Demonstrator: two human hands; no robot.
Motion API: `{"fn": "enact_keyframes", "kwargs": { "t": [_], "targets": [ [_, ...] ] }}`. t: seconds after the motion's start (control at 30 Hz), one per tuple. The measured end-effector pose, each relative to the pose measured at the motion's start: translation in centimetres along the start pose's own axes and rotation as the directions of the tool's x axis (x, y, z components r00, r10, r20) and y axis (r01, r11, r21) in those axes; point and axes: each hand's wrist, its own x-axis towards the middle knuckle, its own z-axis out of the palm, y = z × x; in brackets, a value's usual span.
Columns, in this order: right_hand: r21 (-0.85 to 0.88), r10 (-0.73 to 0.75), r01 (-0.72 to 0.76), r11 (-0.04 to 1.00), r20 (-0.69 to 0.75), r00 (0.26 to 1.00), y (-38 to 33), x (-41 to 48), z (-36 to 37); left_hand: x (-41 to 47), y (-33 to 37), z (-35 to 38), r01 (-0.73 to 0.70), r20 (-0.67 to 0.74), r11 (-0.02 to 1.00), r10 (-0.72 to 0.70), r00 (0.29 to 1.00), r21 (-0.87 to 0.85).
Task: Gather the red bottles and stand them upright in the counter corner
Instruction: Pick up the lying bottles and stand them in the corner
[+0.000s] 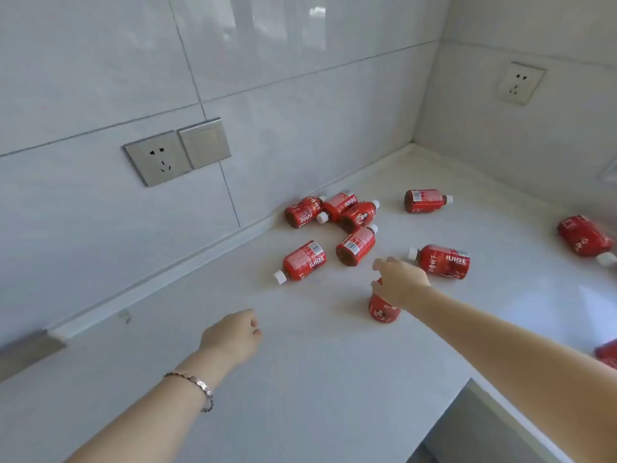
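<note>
Right hand [400,284] is clamped from above on the cap end of one red bottle [384,307], w/ fingers wrapped round the neck so the cap is hidden. That bottle stands upright, or close to it, on the tabletop [317,379], well short of the corner [414,145]. A top grip makes sense: it probably lets the bottle be carried vertical and set down on its base w/o re-gripping.

Left hand [233,335] hovers over bare tabletop, fingers loosely curled together, holding nothing. A bracelet [197,389] sits on that wrist. Looks like it's waiting to grab the next one; the nearest bottle [302,262] lies on its side just ahead of it.

Other bottles all lie flat. A cluster of three [334,208] rests against the back wall, touching each other; one [355,245] sits just in front of them; one [444,262] is just beyond the right hand; one [425,200] is nearer the corner; another [584,235] lies far right, and a bit of red shows at the right edge. Corner itself holds no bottles yet, so task seems barely started. Round bodies may roll if nudged.
</note>
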Motion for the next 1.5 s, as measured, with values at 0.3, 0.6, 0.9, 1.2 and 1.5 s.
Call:
{"fn": "enact_keyframes", "kwargs": {
  "t": [0.3, 0.6, 0.9, 1.2, 1.5],
  "targets": [
    [0.041, -0.036, 0.028, 0.999, 0.225, 0.974, 5.5, 5.6, 1.1, 7.8, 5.9, 1.2, 0.151, 0.002, 0.968, -0.154, 0.988, -0.203],
    [0.258, -0.072, 0.046, 0.965, 0.092, 0.993, 6.7, 6.8, -1.2, 16.2, 7.9, 3.3, 0.068, -0.096, 0.938, -0.107, 0.990, -0.340],
    [0.253, -0.110, 0.097, 0.963, 0.038, 0.993, 5.5, 7.4, -1.7, 14.5, 7.6, 6.3, 0.029, -0.135, 0.791, -0.140, 0.981, -0.611],
    [0.194, -0.296, 0.272, 0.943, 0.111, 0.949, -2.9, 4.8, -0.2, 1.1, -0.3, 3.0, 0.136, -0.177, 0.868, -0.247, 0.953, -0.478],
    [0.187, -0.532, 0.502, 0.844, 0.188, 0.825, -22.0, -4.0, 3.7, -15.9, -18.6, 1.4, 0.395, -0.254, 0.789, -0.551, 0.795, -0.471]
  ]
}}
